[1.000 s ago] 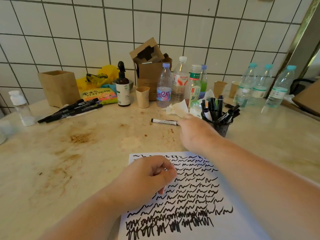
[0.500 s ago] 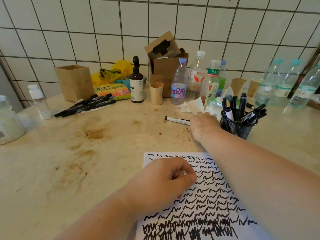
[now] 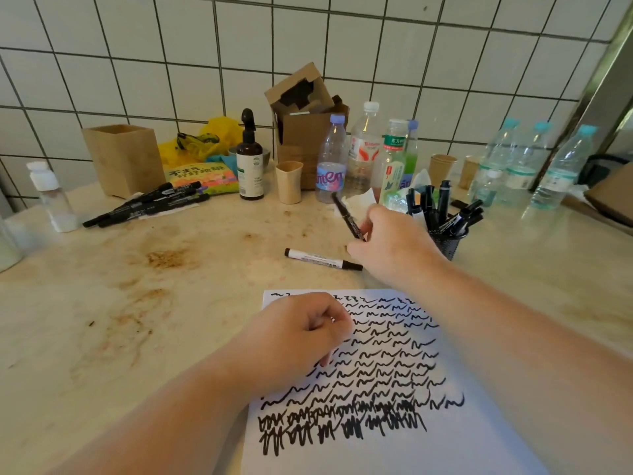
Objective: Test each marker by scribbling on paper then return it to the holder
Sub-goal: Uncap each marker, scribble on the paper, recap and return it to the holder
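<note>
- Left hand [image 3: 294, 341]: I see it curled on the paper [image 3: 383, 440], knuckles hiding the fingertips; whether it holds anything I cannot tell.
- Right hand [image 3: 394, 245]: fingers pinch a black marker [image 3: 346, 216] raised off the table, tip blurred, pointing to 11 o'clock.
- White marker [image 3: 322, 259]: lies flat at the hand's 8 o'clock.
- Holder [image 3: 448, 243]: mesh cup, partly behind the wrist, at its 3 o'clock.

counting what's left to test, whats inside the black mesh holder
Several black markers stand inside the mesh holder, some upright, some leaning right. Their lower ends are hidden by its wall and the right hand, so no exact count.
</note>
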